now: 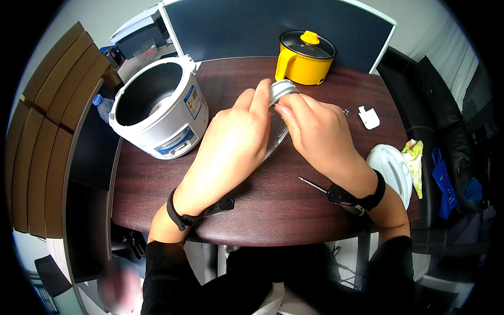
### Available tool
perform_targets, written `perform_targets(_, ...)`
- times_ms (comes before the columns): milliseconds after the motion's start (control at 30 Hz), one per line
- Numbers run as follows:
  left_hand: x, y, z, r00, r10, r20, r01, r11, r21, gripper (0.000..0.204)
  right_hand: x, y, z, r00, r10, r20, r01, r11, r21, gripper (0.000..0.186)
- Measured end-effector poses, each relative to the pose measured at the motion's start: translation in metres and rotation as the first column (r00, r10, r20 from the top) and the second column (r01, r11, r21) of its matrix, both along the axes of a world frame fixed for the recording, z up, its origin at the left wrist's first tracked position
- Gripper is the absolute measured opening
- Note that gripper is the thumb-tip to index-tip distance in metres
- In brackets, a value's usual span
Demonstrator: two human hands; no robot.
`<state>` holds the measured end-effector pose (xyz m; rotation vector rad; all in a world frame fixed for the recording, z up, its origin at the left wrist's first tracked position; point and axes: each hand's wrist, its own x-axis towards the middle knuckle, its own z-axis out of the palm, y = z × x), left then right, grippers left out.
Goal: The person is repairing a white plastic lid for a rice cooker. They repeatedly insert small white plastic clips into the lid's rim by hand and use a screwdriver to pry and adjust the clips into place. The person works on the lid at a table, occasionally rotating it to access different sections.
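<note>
Fingers [260, 97] of my left hand [233, 134] and right hand [318, 126] pinch a shiny, grey-rimmed round disc [276, 134]. Probably light, stiff and slippery, it's safest held by its rim [282, 88].

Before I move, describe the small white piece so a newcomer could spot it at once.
On the dark brown table, find the yellow pot at the back. Nearer you, to the right of your right hand, lies the small white piece. Its notched end and smaller size set it apart from the rounded white cover.
</note>
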<state>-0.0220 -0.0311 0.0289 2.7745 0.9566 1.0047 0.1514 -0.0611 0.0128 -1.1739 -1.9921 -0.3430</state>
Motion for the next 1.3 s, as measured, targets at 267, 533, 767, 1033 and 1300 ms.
perform_targets(267, 0.002, -0.001, -0.002, 1.0, 0.013, 0.0, -0.013, 1.0, 0.022, 0.049, -0.006, 0.0, -0.002, 0.999, -0.011, -0.032, 0.01, 1.0, -0.02, 0.01)
perform_targets(533, 0.003, -0.002, -0.003, 0.999, 0.043, -0.018, -0.042, 0.999, 0.027, 0.051, -0.012, 0.002, -0.002, 0.923, 0.001, -0.384, -0.09, 0.973, -0.215, 0.015)
perform_targets(767, 0.003, -0.003, -0.002, 0.999, 0.042, -0.016, -0.042, 0.999, 0.01, 0.051, -0.006, 0.006, -0.002, 0.819, 0.048, -0.572, -0.274, 0.908, -0.316, 0.017)
perform_targets(1033, 0.004, -0.005, -0.002, 0.997, 0.066, -0.031, -0.065, 0.997, 0.031, 0.051, -0.004, 0.002, 0.002, 0.974, 0.021, -0.226, -0.066, 0.979, -0.192, 0.019)
perform_targets(1300, 0.003, -0.005, -0.002, 0.997, 0.071, -0.042, -0.069, 0.997, 0.04, 0.052, -0.003, 0.002, 0.01, 0.515, -0.193, -0.835, -0.629, 0.577, -0.521, 0.025)
